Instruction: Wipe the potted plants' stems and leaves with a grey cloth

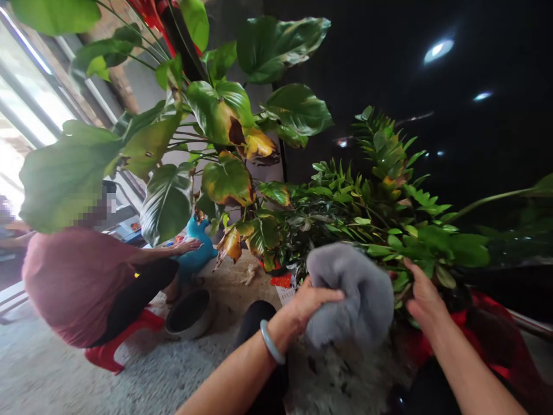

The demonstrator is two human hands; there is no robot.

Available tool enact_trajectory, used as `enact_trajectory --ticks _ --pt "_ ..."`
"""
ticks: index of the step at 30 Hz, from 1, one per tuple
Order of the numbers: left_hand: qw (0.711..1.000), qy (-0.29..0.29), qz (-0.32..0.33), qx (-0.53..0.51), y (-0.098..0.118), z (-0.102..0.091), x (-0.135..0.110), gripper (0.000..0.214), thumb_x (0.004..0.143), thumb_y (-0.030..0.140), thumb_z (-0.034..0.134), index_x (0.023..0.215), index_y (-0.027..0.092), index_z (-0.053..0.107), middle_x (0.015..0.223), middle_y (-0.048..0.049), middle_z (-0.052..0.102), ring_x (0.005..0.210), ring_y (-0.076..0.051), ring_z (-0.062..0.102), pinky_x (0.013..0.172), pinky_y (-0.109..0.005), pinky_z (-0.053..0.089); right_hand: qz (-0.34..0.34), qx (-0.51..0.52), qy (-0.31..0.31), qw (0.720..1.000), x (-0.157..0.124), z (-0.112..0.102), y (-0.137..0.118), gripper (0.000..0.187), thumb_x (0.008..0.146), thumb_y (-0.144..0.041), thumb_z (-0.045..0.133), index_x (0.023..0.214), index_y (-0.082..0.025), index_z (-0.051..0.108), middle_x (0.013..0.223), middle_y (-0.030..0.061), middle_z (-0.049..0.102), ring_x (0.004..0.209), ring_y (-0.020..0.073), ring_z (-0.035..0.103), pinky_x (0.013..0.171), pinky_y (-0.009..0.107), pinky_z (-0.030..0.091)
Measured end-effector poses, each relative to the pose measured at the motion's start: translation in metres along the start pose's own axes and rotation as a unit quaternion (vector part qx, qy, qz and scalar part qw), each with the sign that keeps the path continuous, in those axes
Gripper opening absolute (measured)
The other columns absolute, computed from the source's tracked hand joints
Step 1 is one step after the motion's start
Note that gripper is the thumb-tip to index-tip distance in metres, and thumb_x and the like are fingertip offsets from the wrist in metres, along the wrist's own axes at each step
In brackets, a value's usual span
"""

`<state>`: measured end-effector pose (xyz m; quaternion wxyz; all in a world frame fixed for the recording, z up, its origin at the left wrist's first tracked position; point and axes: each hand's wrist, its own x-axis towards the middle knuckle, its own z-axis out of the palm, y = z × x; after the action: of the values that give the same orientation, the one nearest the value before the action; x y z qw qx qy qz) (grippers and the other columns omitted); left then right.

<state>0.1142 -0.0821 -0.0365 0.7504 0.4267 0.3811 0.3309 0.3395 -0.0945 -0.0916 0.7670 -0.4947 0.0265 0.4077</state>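
My left hand (317, 302), with a pale bangle (272, 342) at the wrist, grips a bunched fluffy grey cloth (352, 291), thumb on top. The cloth hangs in front of a bushy plant with small glossy leaves (341, 202). On the cloth's right side, my right hand (423, 300) is at the low leaves of this plant. A leafy sprig (401, 282) lies between its thumb and fingers, which are partly hidden by the foliage.
A tall plant with broad, partly browned leaves (227, 178) leans over from the left. Behind it a person in a pink shirt (82, 282) sits on a red stool (106, 351), one hand on a blue figure (196, 251). A dark bucket (189, 314) stands nearby. Red fabric (496, 328) lies right.
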Motion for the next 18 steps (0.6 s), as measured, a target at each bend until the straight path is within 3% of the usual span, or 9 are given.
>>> enact_trajectory --ticks 3,5,7,9,11,13,15,18 --pt "0.992 -0.010 0.110 -0.058 0.051 0.010 0.016 0.037 0.052 0.026 0.083 0.085 0.016 0.072 0.088 -0.0059 0.075 0.097 -0.028 0.068 0.089 -0.038 0.053 -0.001 0.000 -0.008 1.000 0.003 -0.002 -0.001 0.009 0.074 -0.025 0.064 0.082 -0.022 0.060 0.048 -0.0057 0.063 0.034 0.0163 0.057 0.050 0.034 0.059" --pt "0.987 0.000 0.133 -0.095 0.061 0.013 0.031 0.036 0.054 0.028 0.081 0.085 0.014 0.071 0.087 -0.0074 0.074 0.098 -0.027 0.068 0.093 -0.039 0.051 -0.001 -0.003 -0.015 1.000 0.004 -0.001 -0.001 0.009 0.074 -0.028 0.065 0.079 -0.023 0.059 0.049 -0.0050 0.063 0.037 0.0168 0.059 0.052 0.034 0.059" --pt "0.990 0.036 0.104 -0.089 0.042 0.011 0.039 0.034 0.052 0.023 0.080 0.083 0.014 0.070 0.083 -0.0067 0.073 0.091 -0.026 0.068 0.090 -0.039 0.052 -0.001 -0.002 -0.026 1.000 0.003 0.001 0.000 0.010 0.073 -0.029 0.066 0.077 -0.023 0.059 0.049 -0.0052 0.063 0.040 0.0179 0.062 0.054 0.035 0.059" --pt "0.995 0.072 0.043 -0.048 0.001 0.001 0.036 0.032 0.048 0.016 0.078 0.080 0.015 0.070 0.079 -0.0057 0.073 0.082 -0.025 0.068 0.084 -0.040 0.053 0.003 -0.004 -0.025 1.000 0.001 0.002 0.000 0.010 0.072 -0.027 0.068 0.077 -0.023 0.061 0.049 -0.0052 0.063 0.043 0.0186 0.063 0.056 0.034 0.060" --pt "0.997 0.056 -0.050 -0.019 -0.040 -0.013 0.025 0.031 0.046 0.010 0.075 0.077 0.014 0.071 0.077 -0.0083 0.073 0.081 -0.028 0.069 0.080 -0.041 0.055 0.004 -0.005 -0.008 1.000 -0.002 0.002 -0.001 0.010 0.069 -0.022 0.069 0.075 -0.022 0.061 0.049 -0.0051 0.063 0.040 0.0176 0.061 0.056 0.034 0.059" --pt "0.994 0.053 -0.091 -0.007 -0.060 -0.023 0.011 0.031 0.044 0.008 0.075 0.073 0.016 0.072 0.076 -0.0079 0.074 0.080 -0.029 0.070 0.077 -0.039 0.055 0.003 -0.001 0.007 1.000 -0.004 0.002 -0.003 0.010 0.068 -0.018 0.069 0.073 -0.021 0.061 0.047 -0.0050 0.062 0.035 0.0154 0.056 0.055 0.033 0.059" --pt "0.997 0.032 -0.074 -0.014 -0.048 -0.025 0.002 0.036 0.042 0.010 0.078 0.076 0.018 0.073 0.078 -0.0065 0.075 0.081 -0.029 0.070 0.077 -0.040 0.055 -0.001 0.004 0.005 1.000 -0.007 0.001 -0.007 0.007 0.070 -0.017 0.066 0.074 -0.021 0.061 0.047 -0.0056 0.061 0.033 0.0139 0.054 0.055 0.032 0.059" --pt "0.999 0.009 0.023 -0.036 0.009 -0.013 0.004 0.044 0.042 0.019 0.084 0.084 0.016 0.073 0.087 -0.0072 0.076 0.089 -0.031 0.069 0.082 -0.041 0.054 -0.006 0.001 -0.017 1.000 -0.012 0.003 -0.009 0.007 0.072 -0.020 0.066 0.077 -0.022 0.061 0.050 -0.0063 0.063 0.036 0.0137 0.056 0.056 0.032 0.058"
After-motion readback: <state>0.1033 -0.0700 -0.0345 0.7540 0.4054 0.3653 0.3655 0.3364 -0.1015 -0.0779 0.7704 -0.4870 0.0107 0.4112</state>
